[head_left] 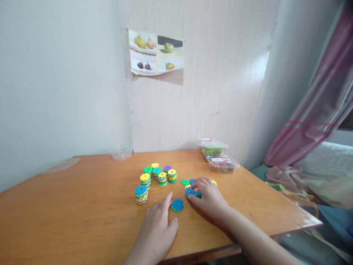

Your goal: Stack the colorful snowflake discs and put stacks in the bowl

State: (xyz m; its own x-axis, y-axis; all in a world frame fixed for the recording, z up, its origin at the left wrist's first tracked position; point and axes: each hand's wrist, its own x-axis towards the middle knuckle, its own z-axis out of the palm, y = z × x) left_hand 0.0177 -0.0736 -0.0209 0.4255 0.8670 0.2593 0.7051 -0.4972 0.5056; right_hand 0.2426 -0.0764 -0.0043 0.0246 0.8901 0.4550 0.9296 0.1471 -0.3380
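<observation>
My left hand [157, 228] rests on the table with thumb and forefinger apart, holding nothing. Just right of its fingertips lies a short stack topped by a blue notched plastic disc [177, 205], with green showing beneath. My right hand [206, 195] reaches over a loose pile of coloured discs [190, 191], its fingers bent above them and partly hiding them; whether it grips one cannot be seen. A green disc [185, 182] lies flat beyond that pile. To the left stand several neat stacks of discs, among them a blue-topped stack [141, 195] and a yellow-topped stack [162, 179].
Clear plastic boxes [223, 164] with small colourful pieces stand at the back right. A translucent bowl [121, 153] sits against the wall, and a flat translucent lid [61, 165] lies at the left edge. The wooden table [82, 213] ends at the front and right.
</observation>
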